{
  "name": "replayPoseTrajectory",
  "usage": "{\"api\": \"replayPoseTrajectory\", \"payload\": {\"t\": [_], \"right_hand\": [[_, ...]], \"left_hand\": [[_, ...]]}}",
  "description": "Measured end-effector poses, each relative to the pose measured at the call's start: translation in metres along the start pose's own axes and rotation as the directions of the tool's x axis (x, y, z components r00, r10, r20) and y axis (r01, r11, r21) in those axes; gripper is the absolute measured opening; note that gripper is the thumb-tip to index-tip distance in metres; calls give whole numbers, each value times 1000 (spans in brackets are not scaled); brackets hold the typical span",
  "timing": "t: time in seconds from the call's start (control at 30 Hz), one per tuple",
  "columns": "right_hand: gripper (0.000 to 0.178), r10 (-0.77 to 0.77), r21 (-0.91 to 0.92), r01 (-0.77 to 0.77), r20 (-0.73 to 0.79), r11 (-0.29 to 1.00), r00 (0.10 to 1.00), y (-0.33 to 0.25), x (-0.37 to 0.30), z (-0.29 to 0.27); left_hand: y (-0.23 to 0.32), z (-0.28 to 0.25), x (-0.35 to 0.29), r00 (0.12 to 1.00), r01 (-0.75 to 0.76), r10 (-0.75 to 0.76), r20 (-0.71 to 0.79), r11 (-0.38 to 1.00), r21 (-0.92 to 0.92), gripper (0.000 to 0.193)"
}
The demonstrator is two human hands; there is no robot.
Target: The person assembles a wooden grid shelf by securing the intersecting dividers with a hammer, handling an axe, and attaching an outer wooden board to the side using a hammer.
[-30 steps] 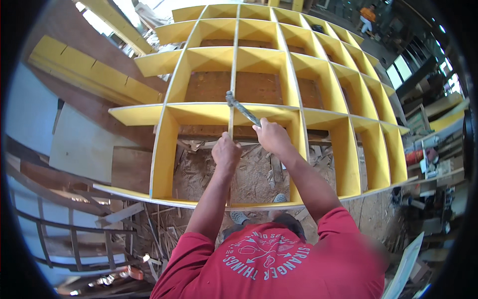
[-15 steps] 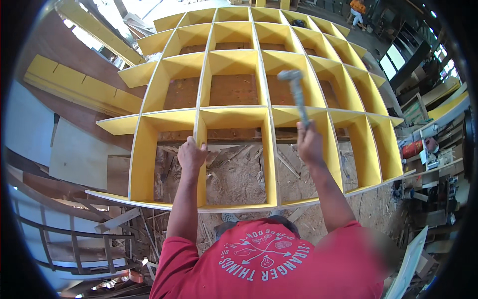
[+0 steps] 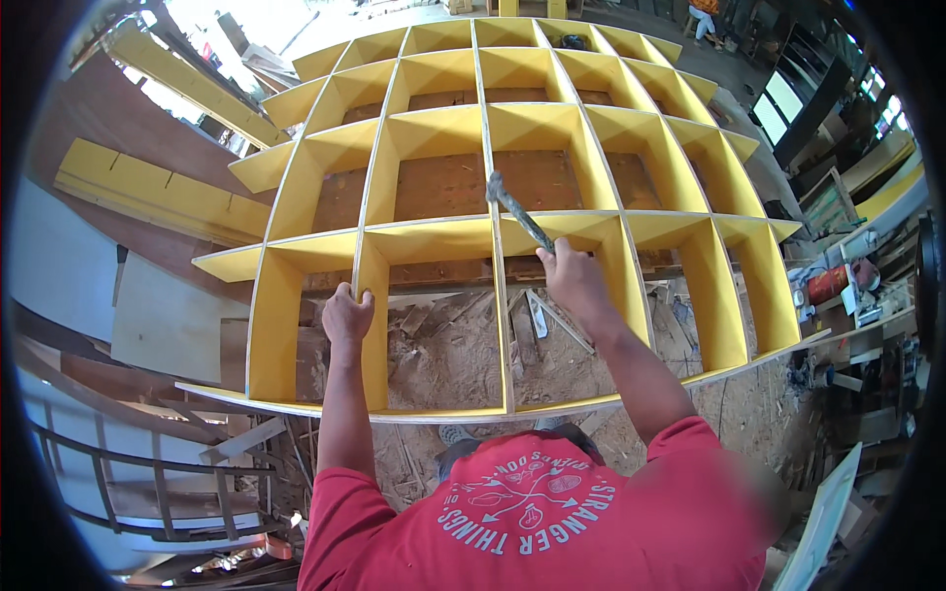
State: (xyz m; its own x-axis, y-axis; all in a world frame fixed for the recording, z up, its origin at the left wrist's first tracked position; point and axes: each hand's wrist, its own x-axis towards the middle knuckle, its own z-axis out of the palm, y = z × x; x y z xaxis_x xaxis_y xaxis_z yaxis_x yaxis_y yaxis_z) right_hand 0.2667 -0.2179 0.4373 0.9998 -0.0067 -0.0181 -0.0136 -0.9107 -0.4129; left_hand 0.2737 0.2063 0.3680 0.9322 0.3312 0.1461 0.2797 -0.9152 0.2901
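A large yellow plywood grid frame (image 3: 434, 128) of square cells lies flat in front of me. My left hand (image 3: 347, 315) grips the top edge of an upright divider (image 3: 361, 258) in the nearest row. My right hand (image 3: 576, 281) holds a hammer (image 3: 519, 215) by the handle. Its metal head sits at the joint where a long divider (image 3: 500, 295) crosses the second cross panel (image 3: 434, 225).
Sawdust, wood scraps and offcuts (image 3: 463, 345) litter the floor under the near cells. Yellow boards (image 3: 148, 187) lie at the left and a metal railing (image 3: 148, 473) at the lower left. Benches with tools (image 3: 847, 295) stand at the right. A person (image 3: 705, 15) is at the far top right.
The hammer was raised half a second ago and has swung down onto the grid joint. My left hand shifted left to another divider. The view moved slightly.
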Motion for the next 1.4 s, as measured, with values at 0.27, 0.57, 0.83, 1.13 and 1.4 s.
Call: {"api": "replayPoseTrajectory", "payload": {"t": [0.27,0.57,0.83,1.13,1.4], "right_hand": [[46,29,111,-27,-11,993,1000,34,-7,31],[46,123,252,-100,-79,963,989,90,-54,13],[40,344,385,-256,-177,886,922,166,-94,-81],[34,504,-137,-501,-14,854,863,286,-99,-88],[34,304,379,-270,-32,885,952,238,-88,-182]], "left_hand": [[18,-4,-24,934,-205,144,-327,965,-162,28],[217,47,-111,985,-76,122,123,942,-326,59],[219,79,-108,967,40,71,246,908,-417,44],[221,81,-108,956,121,21,294,882,-455,47],[217,83,-108,943,200,-66,325,895,-400,47]]}}
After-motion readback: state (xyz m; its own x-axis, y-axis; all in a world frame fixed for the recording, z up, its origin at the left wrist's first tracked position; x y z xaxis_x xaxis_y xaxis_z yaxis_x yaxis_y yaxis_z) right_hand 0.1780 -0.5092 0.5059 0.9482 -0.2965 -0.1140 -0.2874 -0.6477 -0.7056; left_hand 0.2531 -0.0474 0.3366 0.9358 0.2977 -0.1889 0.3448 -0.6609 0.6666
